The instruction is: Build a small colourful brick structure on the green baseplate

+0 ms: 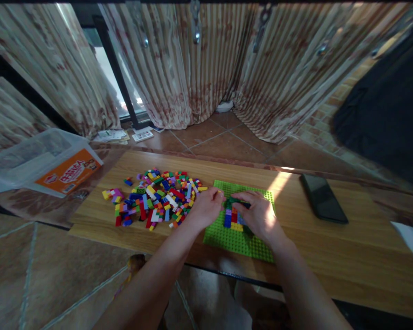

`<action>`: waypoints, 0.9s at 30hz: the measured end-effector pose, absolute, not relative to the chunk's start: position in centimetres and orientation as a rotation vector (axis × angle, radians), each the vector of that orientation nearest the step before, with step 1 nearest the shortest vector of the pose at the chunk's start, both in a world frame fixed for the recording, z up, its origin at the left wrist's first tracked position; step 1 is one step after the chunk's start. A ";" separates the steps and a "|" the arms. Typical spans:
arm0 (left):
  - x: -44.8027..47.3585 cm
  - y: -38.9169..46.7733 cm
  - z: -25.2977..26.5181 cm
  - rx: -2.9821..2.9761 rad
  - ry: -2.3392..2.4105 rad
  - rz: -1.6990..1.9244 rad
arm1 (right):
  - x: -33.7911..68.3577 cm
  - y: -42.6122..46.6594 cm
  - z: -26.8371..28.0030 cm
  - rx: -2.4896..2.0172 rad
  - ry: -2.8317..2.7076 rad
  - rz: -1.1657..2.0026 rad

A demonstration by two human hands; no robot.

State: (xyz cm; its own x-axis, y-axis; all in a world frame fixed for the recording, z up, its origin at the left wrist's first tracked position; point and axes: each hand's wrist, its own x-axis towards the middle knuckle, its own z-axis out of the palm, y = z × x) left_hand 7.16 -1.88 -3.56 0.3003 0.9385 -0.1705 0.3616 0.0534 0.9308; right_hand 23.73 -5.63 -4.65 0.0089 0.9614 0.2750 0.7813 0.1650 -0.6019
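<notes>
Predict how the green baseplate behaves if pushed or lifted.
The green baseplate looks thin, so probably light for its size. Lying flat and low on the wooden table, it should slide rather than tip. Lifted by one edge, it may dip under the assembled bricks.

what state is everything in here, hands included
left hand: fingers curled, grip unclear
right hand: pinching dark green piece
green baseplate: flat, partly built on
built bricks: joined, partly hidden by right hand
brick pile: spread out, some pieces joined
plastic box: open at top
phone: lying flat, screen dark
curtains: hanging in folds, gap at left
</notes>
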 end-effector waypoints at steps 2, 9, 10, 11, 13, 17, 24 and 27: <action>7.2 -1.9 -3.6 1.509 1.239 0.683 | 23.7 -5.7 -4.7 -1.655 -1.778 0.392; 7.3 -2.0 -4.0 1.498 1.215 0.705 | 23.7 -5.7 -4.8 -1.663 -1.678 0.494; 7.3 -2.0 -4.1 1.496 1.218 0.704 | 23.7 -5.7 -4.9 -1.660 -1.669 0.504; 7.3 -1.9 -4.1 1.497 1.219 0.702 | 23.7 -5.7 -4.9 -1.656 -1.661 0.514; 7.3 -1.9 -4.2 1.505 1.217 0.698 | 23.7 -5.6 -5.0 -1.656 -1.646 0.534; 7.2 -1.8 -4.4 1.516 1.201 0.702 | 23.7 -5.5 -4.9 -1.684 -1.623 0.612; 7.2 -1.9 -4.9 1.533 1.186 0.705 | 23.6 -5.5 -4.5 -1.700 -1.574 0.660; 7.2 -1.9 -4.8 1.549 1.200 0.707 | 23.6 -5.4 -4.5 -1.693 -1.576 0.659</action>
State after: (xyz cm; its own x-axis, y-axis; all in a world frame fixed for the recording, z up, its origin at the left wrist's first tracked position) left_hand 7.19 -1.93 -4.82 0.3341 0.9341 -0.1262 0.3421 0.0045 0.9396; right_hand 23.57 -5.37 -4.50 0.1221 0.9870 0.1044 0.6189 0.0065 -0.7855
